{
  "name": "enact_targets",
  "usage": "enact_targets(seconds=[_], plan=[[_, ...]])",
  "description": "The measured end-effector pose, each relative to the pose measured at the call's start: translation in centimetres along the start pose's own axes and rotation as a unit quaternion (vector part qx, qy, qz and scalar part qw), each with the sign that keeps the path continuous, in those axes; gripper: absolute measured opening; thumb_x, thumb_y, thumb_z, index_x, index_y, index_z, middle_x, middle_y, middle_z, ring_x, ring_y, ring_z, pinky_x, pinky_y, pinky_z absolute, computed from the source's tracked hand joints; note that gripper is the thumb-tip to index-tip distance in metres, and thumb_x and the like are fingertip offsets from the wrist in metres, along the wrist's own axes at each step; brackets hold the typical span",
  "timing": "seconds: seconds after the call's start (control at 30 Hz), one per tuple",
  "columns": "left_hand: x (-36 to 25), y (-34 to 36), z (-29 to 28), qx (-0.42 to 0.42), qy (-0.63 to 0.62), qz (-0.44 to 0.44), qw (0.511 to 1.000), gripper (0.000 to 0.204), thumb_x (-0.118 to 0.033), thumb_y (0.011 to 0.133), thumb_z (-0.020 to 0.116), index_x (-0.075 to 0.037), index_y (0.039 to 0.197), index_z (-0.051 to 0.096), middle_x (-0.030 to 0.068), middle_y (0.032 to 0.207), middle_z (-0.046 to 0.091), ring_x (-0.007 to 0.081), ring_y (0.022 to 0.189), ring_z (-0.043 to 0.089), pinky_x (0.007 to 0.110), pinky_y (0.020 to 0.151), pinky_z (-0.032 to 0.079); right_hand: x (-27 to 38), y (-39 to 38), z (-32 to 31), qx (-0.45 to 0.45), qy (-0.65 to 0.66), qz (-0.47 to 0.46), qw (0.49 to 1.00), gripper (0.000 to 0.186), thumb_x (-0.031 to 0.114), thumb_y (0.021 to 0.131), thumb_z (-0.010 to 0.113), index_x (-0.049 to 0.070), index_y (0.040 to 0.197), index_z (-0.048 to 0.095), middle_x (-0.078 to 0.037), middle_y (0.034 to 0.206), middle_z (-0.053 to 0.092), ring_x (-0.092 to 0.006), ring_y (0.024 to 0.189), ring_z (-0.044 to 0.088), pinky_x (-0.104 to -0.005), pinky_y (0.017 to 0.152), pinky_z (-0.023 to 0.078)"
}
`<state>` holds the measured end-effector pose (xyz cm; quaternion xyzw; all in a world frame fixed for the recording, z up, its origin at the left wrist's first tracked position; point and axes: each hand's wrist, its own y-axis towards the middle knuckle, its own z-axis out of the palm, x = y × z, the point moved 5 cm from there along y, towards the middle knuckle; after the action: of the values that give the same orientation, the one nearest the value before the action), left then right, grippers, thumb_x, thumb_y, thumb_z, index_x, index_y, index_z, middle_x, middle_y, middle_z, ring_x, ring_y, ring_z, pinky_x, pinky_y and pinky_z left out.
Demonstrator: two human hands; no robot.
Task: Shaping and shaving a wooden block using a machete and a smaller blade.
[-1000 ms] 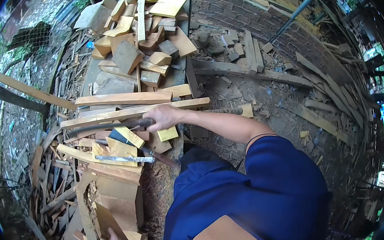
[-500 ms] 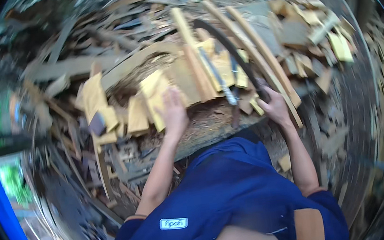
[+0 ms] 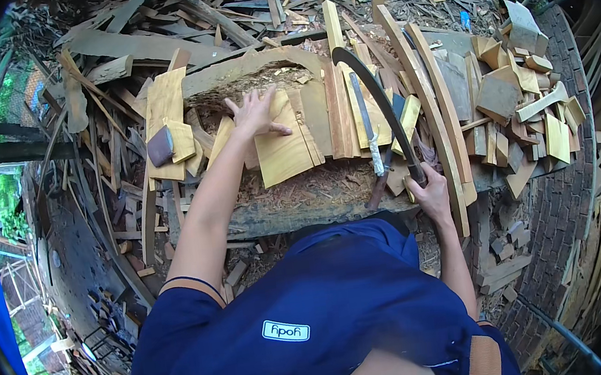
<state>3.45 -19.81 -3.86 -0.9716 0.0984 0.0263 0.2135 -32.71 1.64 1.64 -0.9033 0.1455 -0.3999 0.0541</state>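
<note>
My left hand [image 3: 257, 114] is spread out over the far left part of a flat yellow wood piece [image 3: 283, 154], its thumb on the wood's face and its fingers apart. That piece lies tilted on a thick, hollowed log [image 3: 249, 66]. In my right hand [image 3: 431, 192] is the handle of a curved machete [image 3: 385, 96], its dark blade pointing away from me and hooking left at the tip. A straight, narrow saw-like blade [image 3: 363, 110] with a pale wrapped handle lies just left of the machete.
Two long curved wood strips [image 3: 419, 92] lean right of the machete. Farther right is a heap of cut blocks [image 3: 505, 94]. Yellow offcuts [image 3: 167, 125] with a dark purple block [image 3: 160, 146] lie at left. Scrap wood [image 3: 222, 18] covers the ground beyond the log.
My left hand has slid to the far edge of the yellow wood piece and spread its fingers. The piece sits farther right. My right hand still grips the machete.
</note>
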Motion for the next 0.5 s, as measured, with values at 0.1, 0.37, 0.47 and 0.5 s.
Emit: enact_targets(seconds=[0.1,0.37,0.47,0.5], plan=[[0.6,0.2,-0.8,0.004,0.054,-0.009,0.998,0.132,-0.076,0.036,0.079,-0.017,0.146,0.035,0.0157,0.140,0.044,0.0322,0.135,0.035,0.074,0.105,0.016,-0.5,0.0,0.1,0.002,0.020,0.015,1.000,0.027,0.023,0.078,0.068,0.000,0.081,0.056,-0.011,0.055,0.048,-0.0176,0.049,0.048,-0.0359,0.052,0.041],[2.5,-5.0,-5.0,0.141,-0.299,0.036,0.943,0.050,-0.032,0.064,0.087,0.003,0.094,0.069,0.0116,0.083,0.069,0.0144,0.076,0.064,0.029,0.069,0.050,-0.7,1.1,1.2,0.036,0.059,-0.004,0.998,0.027,0.026,0.087,0.065,0.001,0.097,0.059,-0.009,0.060,0.054,-0.0158,0.051,0.052,-0.0353,0.053,0.042],[-0.1,-9.7,-10.0,0.023,-0.217,0.072,0.973,0.046,-0.028,0.065,0.085,0.001,0.097,0.070,0.0101,0.079,0.069,0.0171,0.073,0.065,0.030,0.070,0.050,1.5,1.9,2.0,0.112,0.122,0.057,0.984,0.040,0.031,0.093,0.060,0.007,0.125,0.056,-0.010,0.064,0.059,-0.0173,0.054,0.059,-0.0349,0.055,0.047],[-0.6,-10.9,-11.7,-0.064,-0.229,0.095,0.967,0.044,-0.028,0.067,0.083,0.000,0.099,0.070,0.0102,0.078,0.069,0.0188,0.073,0.066,0.031,0.070,0.051,1.9,2.2,2.3,0.113,0.122,0.051,0.985,0.040,0.031,0.093,0.060,0.007,0.125,0.056,-0.010,0.064,0.059,-0.0173,0.054,0.059,-0.0349,0.055,0.047]])
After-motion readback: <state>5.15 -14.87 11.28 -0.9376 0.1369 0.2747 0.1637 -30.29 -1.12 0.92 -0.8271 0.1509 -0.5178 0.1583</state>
